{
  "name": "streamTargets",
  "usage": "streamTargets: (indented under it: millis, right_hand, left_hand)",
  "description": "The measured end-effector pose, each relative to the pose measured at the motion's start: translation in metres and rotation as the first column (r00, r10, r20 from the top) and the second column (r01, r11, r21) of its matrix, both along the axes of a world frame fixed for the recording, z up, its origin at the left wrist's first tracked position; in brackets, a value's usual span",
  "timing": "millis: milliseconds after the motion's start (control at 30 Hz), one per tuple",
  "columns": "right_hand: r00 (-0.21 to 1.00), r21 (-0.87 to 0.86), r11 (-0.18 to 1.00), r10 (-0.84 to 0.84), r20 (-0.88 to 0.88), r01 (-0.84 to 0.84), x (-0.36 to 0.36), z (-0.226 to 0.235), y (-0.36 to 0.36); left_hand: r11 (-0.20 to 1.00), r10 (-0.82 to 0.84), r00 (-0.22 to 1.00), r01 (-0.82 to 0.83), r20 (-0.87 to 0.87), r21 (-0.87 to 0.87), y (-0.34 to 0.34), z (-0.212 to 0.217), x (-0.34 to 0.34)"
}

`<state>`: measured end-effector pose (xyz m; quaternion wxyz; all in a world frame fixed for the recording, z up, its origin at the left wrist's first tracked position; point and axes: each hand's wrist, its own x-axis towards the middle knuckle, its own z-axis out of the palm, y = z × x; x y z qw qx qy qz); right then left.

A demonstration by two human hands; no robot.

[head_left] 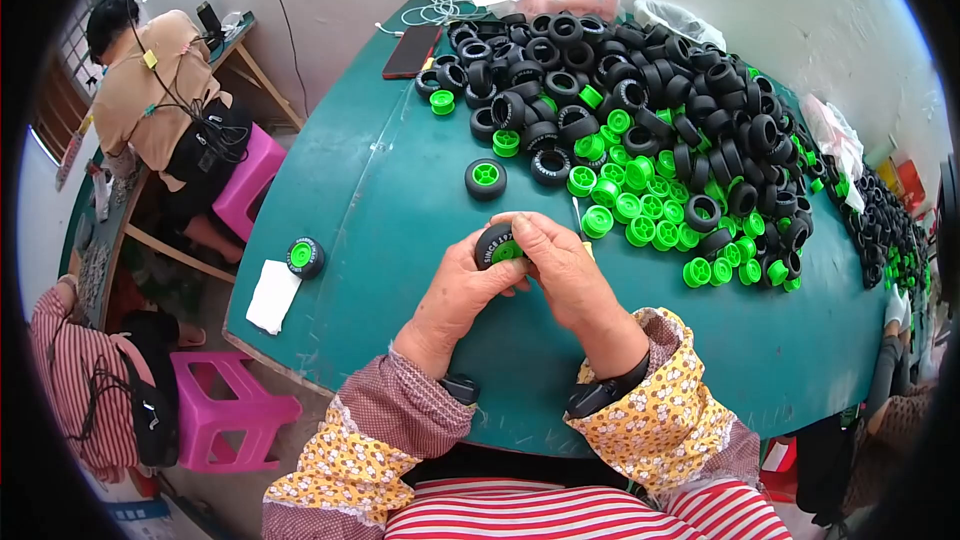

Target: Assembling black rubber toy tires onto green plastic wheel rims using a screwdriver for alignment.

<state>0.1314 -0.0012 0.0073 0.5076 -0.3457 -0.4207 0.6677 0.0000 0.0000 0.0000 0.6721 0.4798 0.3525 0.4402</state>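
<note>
Both my hands are closed around one small toy wheel, a black rubber tyre (492, 242) with a green plastic rim (507, 251) inside it. My left hand (462, 285) grips its left side, thumb along the lower edge. From the right, my right hand (567, 275) presses on the tyre and covers part of it. Beyond my hands lies a wheel with its green rim in the tyre (486, 179). Another such wheel (305, 258) rests at the table's left, touching a white paper (273, 297). Loose green rims (640, 174) lie to the right.
A big heap of black tyres (640, 65) covers the back and right of the green table (370, 210). A dark red phone (412, 51) and white cables (440, 10) lie at the back. Pink stools (235, 405) and two seated people (165, 90) are at the left.
</note>
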Motion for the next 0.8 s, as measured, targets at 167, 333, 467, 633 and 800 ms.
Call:
streamTargets:
  millis: [167,333,467,633,800]
  right_hand:
    - [1.000,-0.043,0.999,-0.003,0.021,0.004,-0.003,-0.006,-0.002]
    - [0.996,-0.031,0.996,-0.088,0.021,0.089,-0.006,-0.013,-0.002]
    - [0.996,-0.145,0.988,-0.059,-0.074,0.048,-0.005,-0.020,0.001]
    - [0.988,-0.080,0.992,-0.109,-0.111,0.100,-0.009,-0.017,0.002]
    - [0.968,0.008,0.969,-0.246,-0.043,0.246,-0.011,-0.020,0.002]
  left_hand:
    - [1.000,-0.008,0.998,0.006,-0.058,-0.026,-0.006,0.004,0.003]
    - [0.998,0.036,0.987,-0.029,-0.154,0.050,-0.005,0.003,0.011]
    - [0.992,0.084,0.935,-0.047,-0.344,0.113,-0.006,0.002,0.011]
    - [0.984,0.169,0.947,-0.149,-0.274,0.095,-0.004,0.004,0.013]
    - [0.984,0.177,0.977,-0.172,-0.116,0.054,0.000,-0.001,0.004]
